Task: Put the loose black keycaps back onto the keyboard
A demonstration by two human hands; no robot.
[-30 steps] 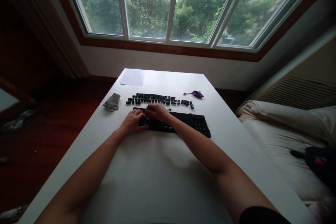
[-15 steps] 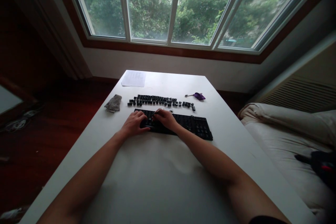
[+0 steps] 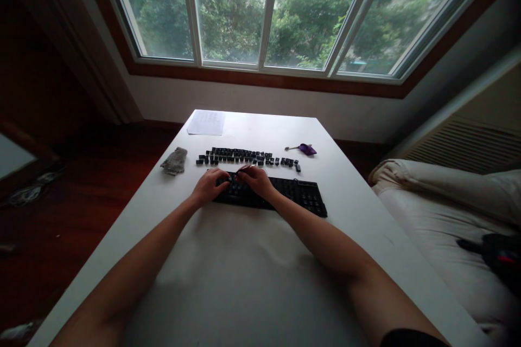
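A black keyboard (image 3: 301, 193) lies across the white table, its left end partly covered by both hands. My left hand (image 3: 209, 185) is over that end, thumb and fingers drawn together near the keys; anything between them is too small to make out. Just to its right, my right hand (image 3: 256, 179) is closed on what looks like a thin wire keycap puller (image 3: 245, 167), mostly hidden by the fingers. Behind the keyboard, several loose black keycaps (image 3: 240, 156) stand in uneven rows.
A grey cloth (image 3: 175, 161) rests left of the keycaps. Toward the back right lies a small purple dustpan-like item (image 3: 306, 149) beside a thin brush (image 3: 292, 148). Printed paper (image 3: 207, 122) sits at the table's far left corner. A pale sofa (image 3: 427, 217) stands on the right.
My left thumb has come in from the keyboard's front edge toward the fingers. My right hand has lifted slightly, showing more of the thin tool.
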